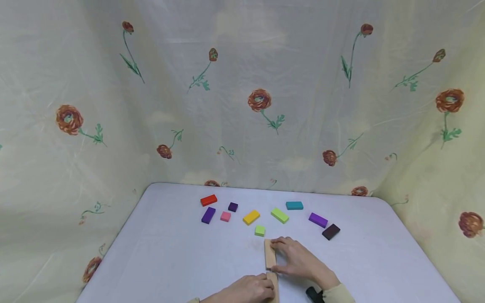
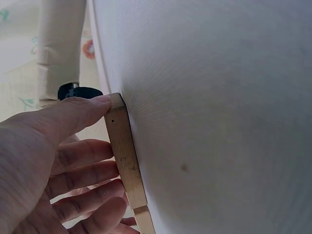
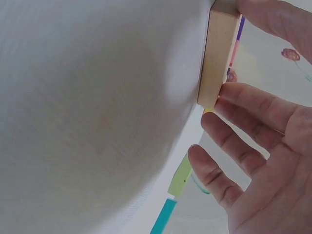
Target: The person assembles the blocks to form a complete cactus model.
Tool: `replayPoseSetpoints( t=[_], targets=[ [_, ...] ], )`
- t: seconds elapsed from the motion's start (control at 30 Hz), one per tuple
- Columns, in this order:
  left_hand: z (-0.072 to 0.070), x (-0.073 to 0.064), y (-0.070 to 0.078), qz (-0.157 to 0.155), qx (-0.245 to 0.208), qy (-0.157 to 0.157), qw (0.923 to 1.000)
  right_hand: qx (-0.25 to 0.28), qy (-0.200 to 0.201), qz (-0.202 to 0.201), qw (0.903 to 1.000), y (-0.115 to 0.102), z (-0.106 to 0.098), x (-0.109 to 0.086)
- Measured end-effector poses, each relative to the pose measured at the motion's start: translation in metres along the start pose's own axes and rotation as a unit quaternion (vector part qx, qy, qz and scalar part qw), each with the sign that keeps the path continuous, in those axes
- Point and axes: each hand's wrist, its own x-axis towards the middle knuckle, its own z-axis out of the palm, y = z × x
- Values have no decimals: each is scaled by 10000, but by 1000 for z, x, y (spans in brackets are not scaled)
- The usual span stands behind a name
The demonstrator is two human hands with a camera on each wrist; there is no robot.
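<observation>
Two plain wooden blocks lie end to end in a line on the table. My right hand (image 1: 301, 259) holds the farther wooden block (image 1: 270, 254) by its ends, thumb at the near end and index finger at the far end. In the right wrist view the other fingers of that hand stand apart from the block. My left hand (image 1: 248, 289) grips the nearer wooden block (image 2: 126, 156), its thumb on one end and fingertips along the side. Between the two blocks, a narrow gap shows in the head view.
Beyond the hands, several coloured blocks lie scattered: a small light green block (image 1: 259, 230), a yellow block (image 1: 251, 217), a red block (image 1: 209, 200), a teal block (image 1: 294, 205) and a dark brown block (image 1: 331, 232) among them. Flowered cloth (image 1: 227, 126) hangs behind the white table (image 1: 170, 252).
</observation>
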Motion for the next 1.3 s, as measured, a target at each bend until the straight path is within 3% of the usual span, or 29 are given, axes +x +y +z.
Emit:
replayPoseSetpoints(
  t=[0.4,0.7,0.8,0.93,1.0,1.2,1.3],
  targets=[
    [0,0,1,25,82,56,9999,67,-27,-67,10000,-3,-1,-3],
    [0,-1,0,8,-119,15,9999,-18,-46,-163,9999,-6,0,-5],
    [5,1,-4,-38,-248,-59,9997,-21,-68,-141,9999,-6,0,-6],
    [30,8,-21,-67,-239,-100,9996,27,-129,-98,9999,-7,0,-5],
    [34,9,-25,-61,-269,-141,9995,73,-146,-66,9998,-7,1,-5],
    [7,1,-6,-81,-305,-182,9993,113,-137,-28,9998,-7,2,-5],
    [2,0,-2,-136,-267,-189,9994,120,-137,-28,9998,-6,1,-4]
  ],
)
